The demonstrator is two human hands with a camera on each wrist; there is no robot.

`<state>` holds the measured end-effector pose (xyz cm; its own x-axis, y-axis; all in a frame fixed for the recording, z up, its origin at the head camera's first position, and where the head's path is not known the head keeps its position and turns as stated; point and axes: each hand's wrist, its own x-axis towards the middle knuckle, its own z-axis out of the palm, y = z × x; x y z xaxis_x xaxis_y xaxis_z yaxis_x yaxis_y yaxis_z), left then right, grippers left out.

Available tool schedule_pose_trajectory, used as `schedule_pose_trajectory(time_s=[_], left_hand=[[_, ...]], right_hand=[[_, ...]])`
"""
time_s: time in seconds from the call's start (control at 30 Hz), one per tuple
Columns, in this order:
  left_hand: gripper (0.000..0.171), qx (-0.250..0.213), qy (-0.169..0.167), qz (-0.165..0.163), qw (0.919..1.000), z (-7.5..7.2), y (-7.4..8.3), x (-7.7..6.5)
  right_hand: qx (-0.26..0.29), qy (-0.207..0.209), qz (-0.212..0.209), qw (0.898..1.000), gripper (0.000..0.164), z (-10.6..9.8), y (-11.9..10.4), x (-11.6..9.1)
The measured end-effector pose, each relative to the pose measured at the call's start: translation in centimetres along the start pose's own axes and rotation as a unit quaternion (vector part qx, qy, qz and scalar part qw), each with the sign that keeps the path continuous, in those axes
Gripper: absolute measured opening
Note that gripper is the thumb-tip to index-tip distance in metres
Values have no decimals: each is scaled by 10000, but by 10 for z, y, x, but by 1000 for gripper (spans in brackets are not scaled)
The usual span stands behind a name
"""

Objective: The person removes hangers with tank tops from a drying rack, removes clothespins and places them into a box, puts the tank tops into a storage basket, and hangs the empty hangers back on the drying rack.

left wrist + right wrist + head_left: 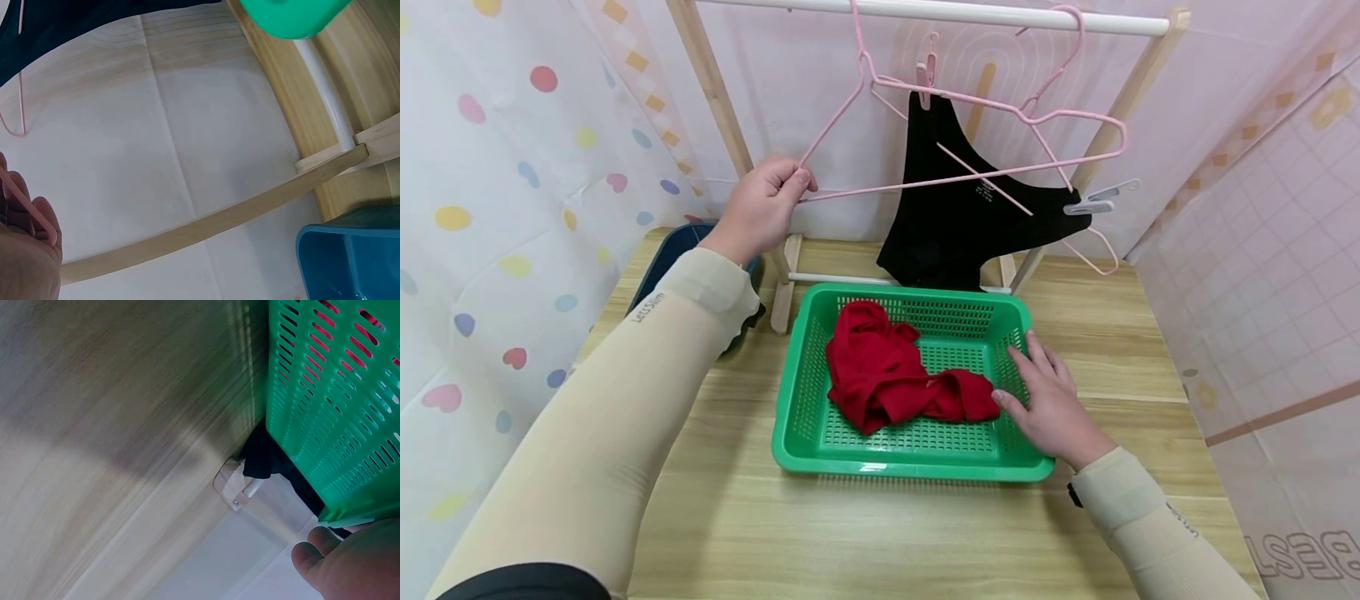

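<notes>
Near the rack's left post, my left hand [765, 202] pinches the lower left corner of a pink hanger [865, 191] between thumb and fingers. This hanger's hook reaches the white rod, and nothing hangs on its bar. In the left wrist view, the pink wire lies across the curled fingers [40, 212]. My right hand [1051, 402] rests on the right rim of a green basket [917, 468], fingers extended. A crumpled red garment [880, 375] lies in the basket. Behind it, a black garment [940, 217] with small white print hangs from a second pink hanger [1060, 71].
A pink clothespin [924, 79] and a pale grey one [1090, 207] hold the black garment. The wooden rack, with its white rod [970, 12], stands behind the basket. A blue bin [350, 232] sits at the left. Patterned curtains [497, 208] close in the table.
</notes>
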<state>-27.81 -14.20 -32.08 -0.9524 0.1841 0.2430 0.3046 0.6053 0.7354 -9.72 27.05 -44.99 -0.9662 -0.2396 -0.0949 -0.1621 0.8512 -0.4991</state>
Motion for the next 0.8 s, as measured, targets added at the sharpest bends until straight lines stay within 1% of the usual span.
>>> schedule_pose_trajectory(time_s=[0.13, 0.33, 0.53, 0.8], left_hand=[[42, 104, -47, 42, 9999, 3, -3, 0], [41, 271, 10, 268, 9993, 7, -4, 1], [41, 570, -71, 262, 9980, 10, -3, 3], [42, 710, -78, 223, 9972, 12, -3, 5]], right_hand=[[-13, 5, -8, 10000, 76, 0, 1, 1], [-21, 15, -8, 10000, 76, 1, 2, 1], [-34, 20, -3, 10000, 76, 0, 1, 1], [-32, 16, -6, 10000, 76, 1, 2, 1]])
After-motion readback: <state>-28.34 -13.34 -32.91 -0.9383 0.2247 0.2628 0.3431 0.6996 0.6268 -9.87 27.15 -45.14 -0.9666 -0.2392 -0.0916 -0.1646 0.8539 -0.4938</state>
